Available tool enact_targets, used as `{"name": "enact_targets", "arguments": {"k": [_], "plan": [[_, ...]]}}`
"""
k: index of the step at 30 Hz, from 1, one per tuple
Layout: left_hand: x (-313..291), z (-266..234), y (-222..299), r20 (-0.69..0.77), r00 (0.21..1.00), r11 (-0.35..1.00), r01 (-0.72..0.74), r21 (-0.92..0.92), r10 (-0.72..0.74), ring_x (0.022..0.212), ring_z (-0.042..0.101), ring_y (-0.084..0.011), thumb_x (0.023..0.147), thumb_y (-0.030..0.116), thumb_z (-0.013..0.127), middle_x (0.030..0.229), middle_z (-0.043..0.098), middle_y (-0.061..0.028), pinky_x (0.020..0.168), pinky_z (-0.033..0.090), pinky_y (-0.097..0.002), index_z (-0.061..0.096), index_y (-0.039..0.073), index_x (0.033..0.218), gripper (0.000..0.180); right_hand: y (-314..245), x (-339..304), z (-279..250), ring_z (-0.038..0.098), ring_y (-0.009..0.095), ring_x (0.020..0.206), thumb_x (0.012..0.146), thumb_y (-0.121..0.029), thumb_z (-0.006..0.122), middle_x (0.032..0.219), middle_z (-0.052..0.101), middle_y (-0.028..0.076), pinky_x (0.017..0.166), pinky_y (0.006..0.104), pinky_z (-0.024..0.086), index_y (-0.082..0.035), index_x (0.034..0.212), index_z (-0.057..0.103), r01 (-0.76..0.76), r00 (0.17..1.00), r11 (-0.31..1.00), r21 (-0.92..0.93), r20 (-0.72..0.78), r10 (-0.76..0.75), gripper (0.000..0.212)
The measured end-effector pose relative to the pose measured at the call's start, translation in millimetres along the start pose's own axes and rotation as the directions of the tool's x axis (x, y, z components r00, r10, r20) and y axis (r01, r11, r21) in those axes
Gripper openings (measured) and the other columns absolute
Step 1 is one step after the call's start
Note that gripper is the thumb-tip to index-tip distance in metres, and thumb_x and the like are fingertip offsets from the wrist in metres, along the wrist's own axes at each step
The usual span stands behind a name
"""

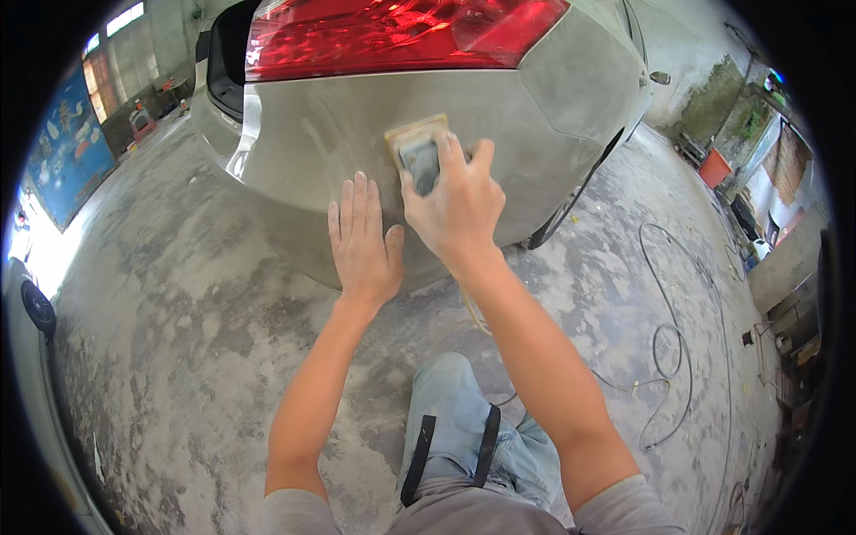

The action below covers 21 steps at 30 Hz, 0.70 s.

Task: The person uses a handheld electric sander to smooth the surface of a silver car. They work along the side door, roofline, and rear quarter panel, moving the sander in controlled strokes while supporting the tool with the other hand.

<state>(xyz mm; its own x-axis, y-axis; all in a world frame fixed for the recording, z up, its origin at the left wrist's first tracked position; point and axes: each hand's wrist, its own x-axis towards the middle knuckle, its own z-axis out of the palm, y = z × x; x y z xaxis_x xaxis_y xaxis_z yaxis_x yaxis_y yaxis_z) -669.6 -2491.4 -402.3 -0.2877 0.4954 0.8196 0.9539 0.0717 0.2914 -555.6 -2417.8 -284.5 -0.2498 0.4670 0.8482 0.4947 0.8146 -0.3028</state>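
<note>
Head view, item one: hand sanding block [413, 136], yellow-edged and dusty, set tilted against the rear bumper [294, 147], below the red tail lamp [401, 40]. Good handling, by judgement: the block's face flat to the panel, pressure light and even, strokes long and overlapping, with extra care where the surface curves (an edge dug in there could score it).

Item two: right hand [459, 201], grasping the block. Thumb along its left side, forefingers bent over the upper part, one outer finger raised clear; the underside of the grip is hidden.

Item three: left hand [364, 245], just left of the block and lower down. Fingers straight and close together, thumb a little apart, nothing grasped; the palm appears laid on the bumper, a placing suited to feeling for unevenness.

Outlying items: blue jeans [437, 401] on the person's legs, below the hands; concrete floor [178, 357], patchy with pale marks; dark hose [691, 379], looped at right; orange-red bucket [714, 168], far right, near the wall.
</note>
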Motion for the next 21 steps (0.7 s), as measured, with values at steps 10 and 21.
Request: {"name": "enact_targets", "arguments": {"k": [10,21], "plan": [[-2.5,-33.1,36.2,-0.240,0.955,0.881,0.039,-0.472,-0.171,0.138,0.056,-0.0456,0.110,0.031,0.060,0.147,0.063,-0.0265,0.120,0.038,-0.0535,0.060,-0.009,0.144,0.053,1.3,-4.0,1.3,0.071,0.043,0.090,0.080,-0.029,0.089,0.115,0.059,0.018,0.077,0.0529,0.060,-0.013,0.136,0.063,-0.098,0.993,0.995,-0.031,0.056,0.100,0.063],[92.4,-51.3,-166.6,-0.062,0.903,0.904,0.420,-0.085,-0.425,0.162,0.029,-0.0491,0.114,0.057,0.044,0.170,0.036,-0.0363,0.132,0.023,-0.0535,0.036,-0.017,0.161,0.088,24.7,-15.2,-4.4,0.071,0.043,0.091,0.082,-0.031,0.088,0.118,0.059,0.018,0.081,0.0536,0.060,-0.010,0.138,0.060,-0.134,0.987,0.991,-0.026,0.086,0.136,0.066]]}}
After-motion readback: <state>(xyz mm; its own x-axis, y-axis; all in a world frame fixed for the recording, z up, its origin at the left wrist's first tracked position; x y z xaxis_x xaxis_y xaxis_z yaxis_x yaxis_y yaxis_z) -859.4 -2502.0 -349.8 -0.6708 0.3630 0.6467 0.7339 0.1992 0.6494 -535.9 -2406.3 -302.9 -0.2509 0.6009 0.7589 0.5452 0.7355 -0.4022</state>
